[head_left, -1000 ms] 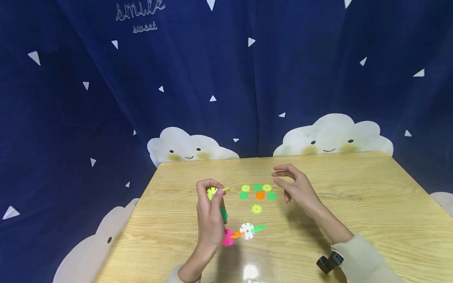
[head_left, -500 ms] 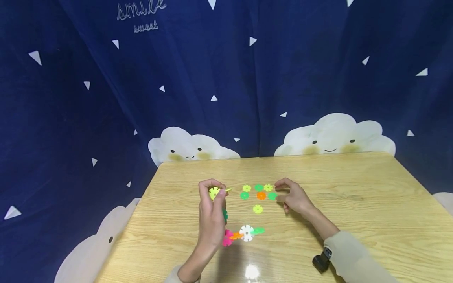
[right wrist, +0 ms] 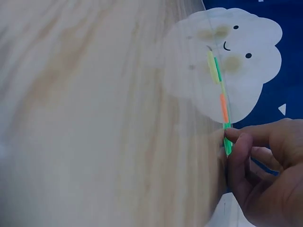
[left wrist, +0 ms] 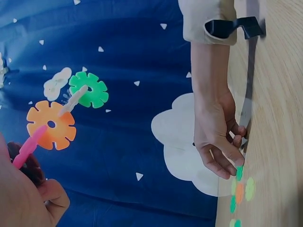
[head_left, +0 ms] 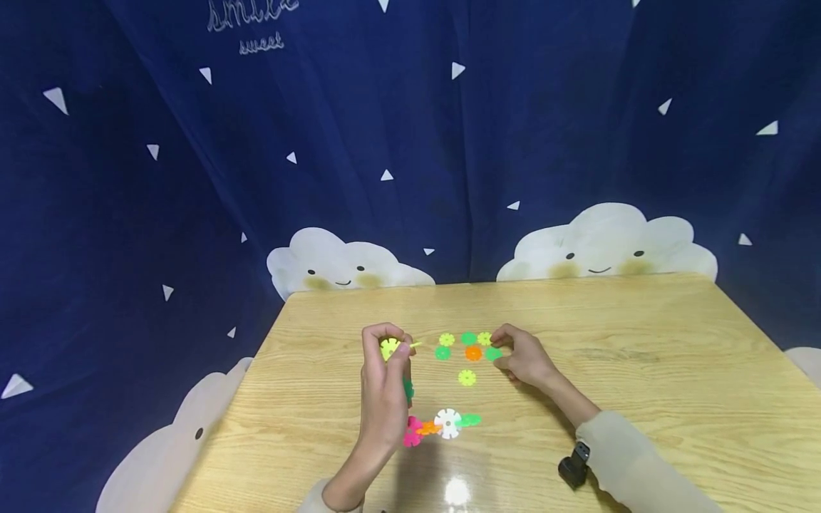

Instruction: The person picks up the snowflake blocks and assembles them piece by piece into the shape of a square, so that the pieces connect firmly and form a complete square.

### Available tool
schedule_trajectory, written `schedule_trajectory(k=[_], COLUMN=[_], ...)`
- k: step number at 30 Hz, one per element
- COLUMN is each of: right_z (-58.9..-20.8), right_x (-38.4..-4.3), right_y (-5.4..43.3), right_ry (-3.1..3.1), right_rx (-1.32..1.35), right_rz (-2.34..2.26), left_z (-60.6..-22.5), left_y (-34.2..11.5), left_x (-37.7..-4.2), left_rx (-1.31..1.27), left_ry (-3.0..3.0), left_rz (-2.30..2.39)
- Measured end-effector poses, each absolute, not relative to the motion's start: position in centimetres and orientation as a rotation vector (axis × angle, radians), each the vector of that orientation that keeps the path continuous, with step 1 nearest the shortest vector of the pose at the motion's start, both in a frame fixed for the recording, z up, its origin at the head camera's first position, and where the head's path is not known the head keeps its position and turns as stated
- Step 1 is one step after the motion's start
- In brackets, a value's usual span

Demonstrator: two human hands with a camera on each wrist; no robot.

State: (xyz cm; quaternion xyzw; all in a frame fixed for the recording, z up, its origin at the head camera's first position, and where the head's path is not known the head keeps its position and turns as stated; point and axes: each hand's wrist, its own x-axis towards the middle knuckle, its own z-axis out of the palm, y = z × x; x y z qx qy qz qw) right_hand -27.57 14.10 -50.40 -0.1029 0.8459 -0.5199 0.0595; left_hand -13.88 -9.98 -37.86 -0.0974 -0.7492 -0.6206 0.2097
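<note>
In the head view my left hand (head_left: pixel 383 388) grips a chain of slotted flower-shaped discs. A yellow disc (head_left: pixel 389 348) shows between its fingers and thumb. From the hand hang a dark green disc (head_left: pixel 408 390), a pink disc (head_left: pixel 412 432), an orange disc (head_left: pixel 429 427), a white disc (head_left: pixel 448 423) and a light green disc (head_left: pixel 470 420). My right hand (head_left: pixel 529 361) reaches down to a loose green disc (head_left: pixel 492 353) on the table, index finger and thumb apart at its edges. In the right wrist view a fingertip meets the green disc (right wrist: pixel 228 145).
Several loose discs lie flat on the wooden table (head_left: pixel 641 356): an orange disc (head_left: pixel 473 353) in the middle, a yellow disc (head_left: pixel 467 377) nearer me, others behind. A dark blue curtain (head_left: pixel 410 107) with clouds hangs behind the table.
My right hand has come down and left to the loose green disc, its thumb and index finger now around its edges. The left hand keeps its chain almost still.
</note>
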Motion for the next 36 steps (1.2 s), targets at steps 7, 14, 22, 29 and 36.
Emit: schedule_trajectory(k=[7, 14, 22, 29, 36], right_z=[-50.1, -49.9, -49.5, -49.4, -48.9], right_x=[-27.5, -27.4, -27.0, -26.6, -26.0], right_y=[13.7, 13.8, 14.2, 14.5, 14.6], right_ry=[2.569, 2.65, 2.722, 2.665, 2.519], right_rx=[-0.316, -0.382, -0.449, -0.411, -0.443], right_rz=[-1.511, -1.395, -1.284, -1.372, -1.584], left_z=[-37.9, -38.0, -38.0, -38.0, -38.1], left_y=[-9.9, -9.8, -9.7, -9.6, -9.5], left_x=[-13.9, -13.8, -13.8, -13.8, -13.8], left_rx=[-0.288, -0.291, -0.294, -0.298, -0.299], left_ry=[-2.087, -2.089, -2.086, -2.091, -2.09], left_rz=[-1.726, -1.732, -1.73, -1.734, -1.739])
